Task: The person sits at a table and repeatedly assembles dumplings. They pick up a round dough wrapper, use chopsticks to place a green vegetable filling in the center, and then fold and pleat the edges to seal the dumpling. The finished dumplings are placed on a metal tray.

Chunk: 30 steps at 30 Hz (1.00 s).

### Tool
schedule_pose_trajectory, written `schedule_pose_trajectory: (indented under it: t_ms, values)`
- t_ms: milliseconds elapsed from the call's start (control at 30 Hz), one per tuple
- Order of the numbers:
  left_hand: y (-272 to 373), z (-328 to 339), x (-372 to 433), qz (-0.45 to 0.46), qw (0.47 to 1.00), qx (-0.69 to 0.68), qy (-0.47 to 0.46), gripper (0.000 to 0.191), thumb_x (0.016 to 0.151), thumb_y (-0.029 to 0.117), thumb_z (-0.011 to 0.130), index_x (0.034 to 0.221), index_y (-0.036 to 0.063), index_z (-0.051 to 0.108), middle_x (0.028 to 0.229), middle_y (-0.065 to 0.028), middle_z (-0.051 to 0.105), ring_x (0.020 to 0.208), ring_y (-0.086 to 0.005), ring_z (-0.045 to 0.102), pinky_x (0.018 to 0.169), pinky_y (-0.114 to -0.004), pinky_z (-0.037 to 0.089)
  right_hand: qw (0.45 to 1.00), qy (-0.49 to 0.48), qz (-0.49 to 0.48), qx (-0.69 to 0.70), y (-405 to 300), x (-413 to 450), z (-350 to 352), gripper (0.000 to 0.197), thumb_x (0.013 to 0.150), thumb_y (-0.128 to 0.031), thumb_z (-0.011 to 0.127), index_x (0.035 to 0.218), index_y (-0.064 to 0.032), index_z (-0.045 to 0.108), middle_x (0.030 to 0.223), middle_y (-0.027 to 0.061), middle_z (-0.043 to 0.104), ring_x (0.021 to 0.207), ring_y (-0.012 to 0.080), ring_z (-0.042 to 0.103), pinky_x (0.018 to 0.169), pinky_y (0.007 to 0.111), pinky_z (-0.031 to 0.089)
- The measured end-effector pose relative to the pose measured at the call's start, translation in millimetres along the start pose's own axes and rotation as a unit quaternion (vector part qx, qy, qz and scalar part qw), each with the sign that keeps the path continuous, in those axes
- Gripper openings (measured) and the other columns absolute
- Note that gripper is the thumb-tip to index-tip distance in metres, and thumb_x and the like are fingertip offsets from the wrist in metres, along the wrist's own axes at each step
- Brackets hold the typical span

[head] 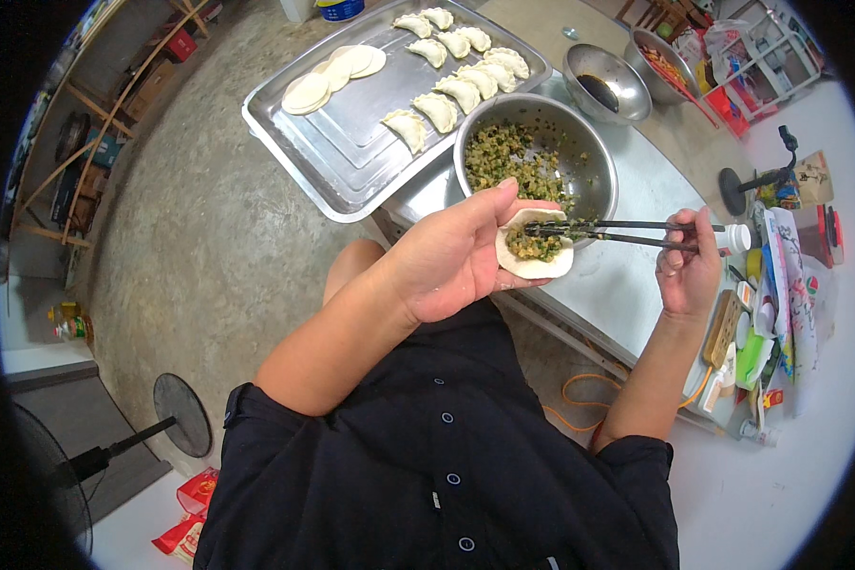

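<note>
On the fingers of my left hand [456, 256] rests a round dumpling wrapper [545, 269], with a heap of chopped filling [531, 246] in its middle. My right hand [690, 267] grips a pair of dark chopsticks [634, 233], whose tips touch the filling. Just beyond the left hand, a steel bowl [608, 164] holds more green and yellow filling. A metal tray [342, 160] behind it carries several folded dumplings [459, 92] on its right half. Overlapping flat wrappers [308, 92] lie on its left.
A steel bowl with dark liquid [634, 100] and another bowl [638, 44] stand farther back. A power strip [723, 328], a white bottle [735, 239] and packets crowd the table's right side. An orange cord [566, 399] hangs below. A pedestal fan [114, 449] stands at the lower left.
</note>
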<state>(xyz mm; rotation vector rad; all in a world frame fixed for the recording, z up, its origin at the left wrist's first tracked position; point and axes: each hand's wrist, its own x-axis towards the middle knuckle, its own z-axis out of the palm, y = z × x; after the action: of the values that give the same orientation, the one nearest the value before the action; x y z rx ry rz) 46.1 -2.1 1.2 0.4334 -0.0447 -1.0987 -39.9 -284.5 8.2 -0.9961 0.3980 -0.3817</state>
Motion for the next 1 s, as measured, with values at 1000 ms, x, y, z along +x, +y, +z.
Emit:
schedule_pose_trajectory:
  t_ms: [1000]
  values:
    - [2.3, 2.4, -8.3, -0.001, 1.000, 0.015, 0.008, 0.051, 0.103, 0.035, 0.031, 0.131, -0.0075, 0.040, 0.129, -0.0170, 0.052, 0.115, -0.0308, 0.057, 0.097, -0.045, 0.048, 1.000, -0.004, 0.002, 0.017, -3.3, 1.5, 23.6, 0.033, 0.100, -0.030, 0.047, 0.086, -0.0034, 0.060, 0.068, 0.0055, 0.058, 0.040, 0.0075, 0.049, 0.032, 0.017, 0.037]
